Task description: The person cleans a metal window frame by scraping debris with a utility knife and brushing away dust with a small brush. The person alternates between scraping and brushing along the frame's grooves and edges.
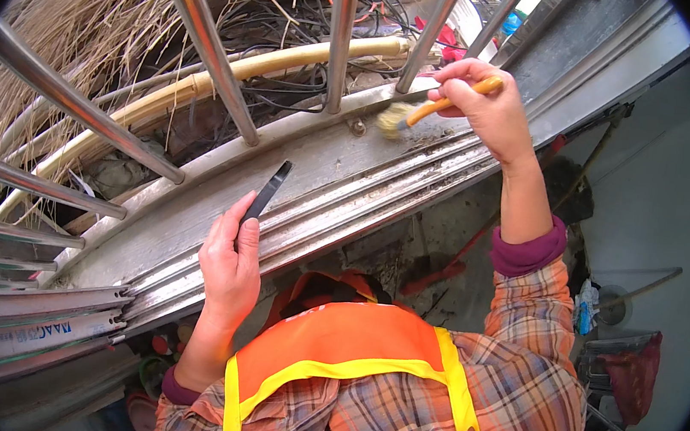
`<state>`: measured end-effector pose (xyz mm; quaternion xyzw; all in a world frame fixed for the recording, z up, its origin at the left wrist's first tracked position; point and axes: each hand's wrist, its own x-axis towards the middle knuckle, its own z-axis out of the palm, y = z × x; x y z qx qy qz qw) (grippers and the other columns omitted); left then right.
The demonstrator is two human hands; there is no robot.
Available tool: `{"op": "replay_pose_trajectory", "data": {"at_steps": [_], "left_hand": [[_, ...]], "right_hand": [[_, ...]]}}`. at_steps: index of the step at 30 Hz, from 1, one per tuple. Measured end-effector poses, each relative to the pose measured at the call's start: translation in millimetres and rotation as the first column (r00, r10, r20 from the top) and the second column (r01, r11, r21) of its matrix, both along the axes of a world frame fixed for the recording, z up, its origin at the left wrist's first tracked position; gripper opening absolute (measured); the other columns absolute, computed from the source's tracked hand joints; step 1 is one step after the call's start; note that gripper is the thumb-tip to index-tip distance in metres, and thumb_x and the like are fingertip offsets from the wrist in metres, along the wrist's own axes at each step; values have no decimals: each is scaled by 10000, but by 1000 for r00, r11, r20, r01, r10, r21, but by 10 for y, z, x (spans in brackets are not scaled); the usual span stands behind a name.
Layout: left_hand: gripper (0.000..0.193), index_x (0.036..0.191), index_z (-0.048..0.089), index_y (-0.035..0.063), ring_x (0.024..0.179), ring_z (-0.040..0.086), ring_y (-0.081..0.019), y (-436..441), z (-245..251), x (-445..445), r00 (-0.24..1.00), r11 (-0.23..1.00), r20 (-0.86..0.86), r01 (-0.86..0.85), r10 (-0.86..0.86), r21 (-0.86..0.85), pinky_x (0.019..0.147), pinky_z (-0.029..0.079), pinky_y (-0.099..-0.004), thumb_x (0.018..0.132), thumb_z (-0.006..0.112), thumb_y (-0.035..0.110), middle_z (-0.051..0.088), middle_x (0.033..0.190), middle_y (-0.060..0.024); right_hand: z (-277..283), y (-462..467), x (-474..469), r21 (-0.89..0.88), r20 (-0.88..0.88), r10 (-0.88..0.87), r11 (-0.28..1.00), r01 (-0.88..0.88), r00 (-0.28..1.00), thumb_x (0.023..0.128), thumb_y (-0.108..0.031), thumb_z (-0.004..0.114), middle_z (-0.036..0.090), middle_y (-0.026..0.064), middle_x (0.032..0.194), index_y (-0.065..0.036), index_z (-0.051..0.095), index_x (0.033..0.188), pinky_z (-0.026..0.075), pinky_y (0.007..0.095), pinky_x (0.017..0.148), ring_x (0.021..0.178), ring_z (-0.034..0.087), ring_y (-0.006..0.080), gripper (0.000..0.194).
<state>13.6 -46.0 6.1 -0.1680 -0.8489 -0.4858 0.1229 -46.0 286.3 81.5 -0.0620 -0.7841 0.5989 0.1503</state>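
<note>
My right hand (484,106) grips the orange handle of a brush (429,111). Its pale bristles, slightly blurred, are at the window sill (320,154), beside loose dirt and a bolt (357,128). In my left hand (233,260) is a thin, dark, flat strip-like tool (268,190), held upward over the sill's inner edge. Metal sliding-window tracks (348,193) with dirt in them run along the sill below both hands.
Stainless steel bars (341,34) stand along the sill's outer edge. Beyond them lie a bamboo pole (260,63), dry straw (78,21) and black cables. Window sash frames (41,320) are at lower left. Indoors, a red-handled tool (440,279) lies below the tracks.
</note>
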Motion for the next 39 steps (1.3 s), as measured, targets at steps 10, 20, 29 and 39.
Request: {"op": "replay_pose_trajectory", "data": {"at_steps": [10,20,29,39], "left_hand": [[251,1193,620,1,836,629,-289,39,-11,4,1000,999,-22,-2,1,-49,771,490,-326,966,556,89,652,956,-175],[253,1194,620,10,867,632,-271,27,32,-32,996,998,80,36,-31,-58,805,484,-327,966,553,95,663,980,-179],[256,1192,620,15,881,634,-296,25,19,-25,999,994,29,39,-36,-101,808,484,-339,952,556,78,662,986,-181],[285,1197,605,30,948,624,-377,-9,18,13,989,999,146,38,-34,-30,828,497,-404,947,576,163,644,1010,-210]], "right_hand": [[10,124,75,49,-16,93,995,-92,996,893,-84,602,689,82,872,22,657,963,601,264,687,824,710,168,139],[-11,271,140,-3,-106,-25,1000,24,994,880,-65,579,685,85,855,17,658,922,602,276,689,822,702,151,121],[-131,513,159,-34,-225,-181,983,178,957,861,-109,608,676,58,826,2,670,904,571,259,646,762,679,124,134],[-61,459,128,512,-358,-314,722,466,879,922,-286,651,571,157,584,1,637,754,441,363,550,528,529,275,332]]}}
